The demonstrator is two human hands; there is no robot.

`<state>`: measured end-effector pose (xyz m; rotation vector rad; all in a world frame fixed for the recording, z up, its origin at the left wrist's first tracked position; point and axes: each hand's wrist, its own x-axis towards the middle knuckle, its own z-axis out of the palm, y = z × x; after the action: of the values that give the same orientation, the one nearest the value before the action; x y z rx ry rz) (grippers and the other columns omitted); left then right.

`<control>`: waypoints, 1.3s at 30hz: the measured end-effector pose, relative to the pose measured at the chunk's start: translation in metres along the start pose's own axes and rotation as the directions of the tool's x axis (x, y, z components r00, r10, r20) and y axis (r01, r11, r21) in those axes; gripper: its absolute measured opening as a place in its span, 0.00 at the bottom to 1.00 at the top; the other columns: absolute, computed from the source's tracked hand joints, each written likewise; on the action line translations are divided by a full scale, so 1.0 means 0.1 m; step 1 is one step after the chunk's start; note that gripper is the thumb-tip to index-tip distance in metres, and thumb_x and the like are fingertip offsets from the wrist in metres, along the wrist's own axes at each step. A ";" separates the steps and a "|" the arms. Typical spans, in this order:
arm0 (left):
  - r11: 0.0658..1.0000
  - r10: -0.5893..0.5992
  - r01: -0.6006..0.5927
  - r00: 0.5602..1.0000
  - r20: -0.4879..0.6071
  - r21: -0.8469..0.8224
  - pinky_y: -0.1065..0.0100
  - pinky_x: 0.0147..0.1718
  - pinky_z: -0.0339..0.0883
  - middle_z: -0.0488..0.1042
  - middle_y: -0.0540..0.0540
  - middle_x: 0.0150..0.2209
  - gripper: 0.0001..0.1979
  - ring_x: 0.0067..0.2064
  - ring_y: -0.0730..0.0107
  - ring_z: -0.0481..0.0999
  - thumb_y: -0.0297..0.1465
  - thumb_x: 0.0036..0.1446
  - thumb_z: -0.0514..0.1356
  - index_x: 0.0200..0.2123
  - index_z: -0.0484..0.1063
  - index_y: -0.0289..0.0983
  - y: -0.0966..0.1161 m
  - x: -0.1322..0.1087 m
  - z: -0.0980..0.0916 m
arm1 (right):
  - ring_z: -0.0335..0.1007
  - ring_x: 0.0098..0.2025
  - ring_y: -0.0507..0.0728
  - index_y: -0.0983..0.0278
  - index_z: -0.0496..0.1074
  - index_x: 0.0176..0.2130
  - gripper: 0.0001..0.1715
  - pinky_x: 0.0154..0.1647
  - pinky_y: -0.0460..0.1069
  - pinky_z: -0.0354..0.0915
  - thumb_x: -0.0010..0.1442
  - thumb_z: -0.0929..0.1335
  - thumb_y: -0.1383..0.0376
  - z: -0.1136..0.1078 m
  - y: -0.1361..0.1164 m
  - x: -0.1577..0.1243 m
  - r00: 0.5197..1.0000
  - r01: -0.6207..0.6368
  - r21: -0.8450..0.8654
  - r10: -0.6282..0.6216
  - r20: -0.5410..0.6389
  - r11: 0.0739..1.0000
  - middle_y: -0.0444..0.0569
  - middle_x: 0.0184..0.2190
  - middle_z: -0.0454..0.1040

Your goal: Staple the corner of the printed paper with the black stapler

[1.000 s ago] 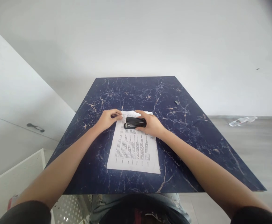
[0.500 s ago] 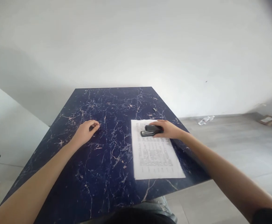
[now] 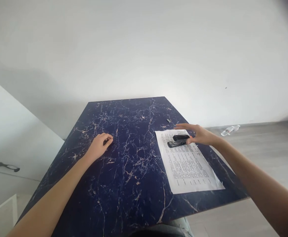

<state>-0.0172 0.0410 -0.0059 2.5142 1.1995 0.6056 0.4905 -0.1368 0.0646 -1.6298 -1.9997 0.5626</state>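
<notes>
A black stapler (image 3: 178, 140) lies on a printed sheet of paper (image 3: 193, 168) on the right side of the dark blue marbled table. Around the stapler's rear end is my right hand (image 3: 199, 134), its fingers spread and its thumb close to or touching the stapler; the hand is open. My left hand (image 3: 101, 144) rests on the table to the left, fingers curled towards the thumb, with a dark gap between them and no object visible in it.
A small staple strip (image 3: 168, 120) lies on the table (image 3: 134, 184) beyond the paper. On the floor at the right is a crumpled clear plastic bottle (image 3: 230, 130). A white cabinet with a dark handle (image 3: 7, 167) stands at the left, and a wall rises behind the table.
My right hand has loosened from the stapler, its fingers now spread. The stapler rests on the paper. The view has shifted, so the paper appears farther right. My left hand stays curled.
</notes>
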 end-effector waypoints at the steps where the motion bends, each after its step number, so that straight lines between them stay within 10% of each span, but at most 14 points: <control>1: 1.000 -0.001 0.001 1.000 0.008 0.013 0.55 0.50 0.68 0.78 0.42 0.45 0.16 0.47 0.55 0.74 0.41 0.70 0.53 0.45 0.77 0.40 0.01 0.00 0.00 | 0.77 0.58 0.66 0.58 0.74 0.63 0.34 0.53 0.60 0.74 0.60 0.75 0.52 0.03 -0.15 0.01 0.994 0.005 0.000 -0.005 -0.108 1.000 0.61 0.57 0.78; 5: 0.992 0.022 -0.021 1.000 -0.010 0.123 0.53 0.56 0.67 0.77 0.40 0.50 0.17 0.52 0.53 0.74 0.38 0.71 0.50 0.47 0.78 0.40 0.02 -0.03 0.06 | 0.80 0.48 0.61 0.60 0.80 0.49 0.19 0.48 0.58 0.76 0.71 0.65 0.53 0.51 -0.92 0.23 0.938 -0.020 0.109 0.057 -0.343 0.994 0.57 0.47 0.82; 11: 0.908 -0.260 0.272 0.962 -0.080 0.318 0.27 0.67 0.46 0.58 0.32 0.73 0.31 0.73 0.29 0.53 0.49 0.72 0.46 0.68 0.67 0.39 0.04 -0.14 0.13 | 0.81 0.40 0.64 0.63 0.81 0.33 0.09 0.43 0.54 0.74 0.62 0.70 0.63 1.64 -1.73 0.85 0.989 -0.016 -0.282 0.057 0.137 0.959 0.55 0.34 0.83; 16: 0.883 -0.316 0.312 0.948 -0.048 0.351 0.24 0.66 0.45 0.53 0.31 0.75 0.36 0.75 0.28 0.48 0.52 0.72 0.43 0.72 0.61 0.38 0.03 -0.16 0.13 | 0.82 0.43 0.68 0.68 0.83 0.44 0.20 0.42 0.55 0.73 0.68 0.64 0.61 2.08 -1.89 1.22 0.985 -0.118 -0.406 0.158 0.065 0.906 0.64 0.42 0.82; 32: 0.864 -0.346 0.351 0.935 -0.081 0.362 0.26 0.65 0.46 0.55 0.31 0.74 0.32 0.74 0.29 0.50 0.48 0.72 0.44 0.71 0.62 0.39 0.20 -0.11 0.12 | 0.79 0.43 0.60 0.65 0.82 0.40 0.21 0.47 0.50 0.67 0.73 0.61 0.62 2.14 -1.76 1.19 0.995 0.086 -0.347 -0.061 0.083 0.934 0.55 0.42 0.83; 39: 0.849 -0.360 0.384 0.923 -0.136 0.362 0.34 0.64 0.54 0.63 0.33 0.70 0.26 0.70 0.36 0.58 0.45 0.72 0.48 0.66 0.67 0.42 0.29 -0.09 0.09 | 0.65 0.30 0.52 0.64 0.69 0.25 0.19 0.34 0.46 0.55 0.67 0.65 0.62 2.14 -1.69 1.22 0.968 0.245 -0.150 -0.232 0.098 0.958 0.45 0.26 0.73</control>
<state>0.0012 0.0161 -0.0034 2.4544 1.9343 0.3794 0.2089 -0.0528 0.0112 -1.4437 -2.3127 0.3886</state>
